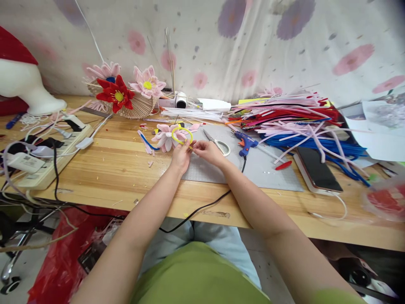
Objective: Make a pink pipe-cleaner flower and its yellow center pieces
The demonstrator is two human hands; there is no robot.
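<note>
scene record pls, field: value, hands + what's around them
left hand: left hand pinches the yellow pipe-cleaner loop
right hand: right hand grips the loop's ends next to the left
beside loop: pink pipe-cleaner flower lying on the table
right of hands: scissors, blue glue gun on the grey cutting mat
far right: pile of pipe cleaners, phone
left: power strip
back: finished flowers on a woven fan
surface: wooden table
</note>
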